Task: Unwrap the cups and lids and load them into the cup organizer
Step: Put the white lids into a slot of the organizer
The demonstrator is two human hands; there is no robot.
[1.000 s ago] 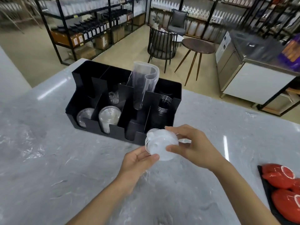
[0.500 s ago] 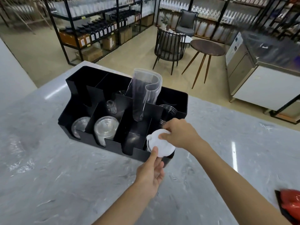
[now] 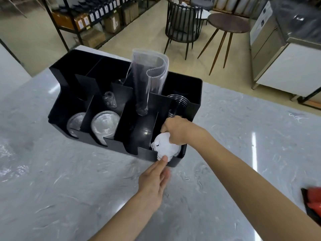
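Observation:
A black cup organizer (image 3: 111, 144) stands on the grey marble counter. My right hand (image 3: 177, 129) grips a stack of white lids (image 3: 164, 146) from above, and the stack sits in the front right slot. My left hand (image 3: 154, 181) is open, its fingertips touching the lower edge of the lids at the organizer's front wall. Clear lids (image 3: 104, 125) fill two front left slots. A tall clear plastic sleeve (image 3: 147, 80) stands upright in a middle slot. Dark cups (image 3: 178, 103) lie in the back right slot.
Red packets on a dark tray (image 3: 312, 200) lie at the counter's right edge. Beyond the counter are a black chair (image 3: 182, 25), a round wooden table (image 3: 227, 23), a steel cabinet (image 3: 284, 54) and stocked shelves (image 3: 90, 16).
Both hands carried the white lids forward from above the counter into the organizer's front right slot. My left hand has let go and now only touches them with its fingertips.

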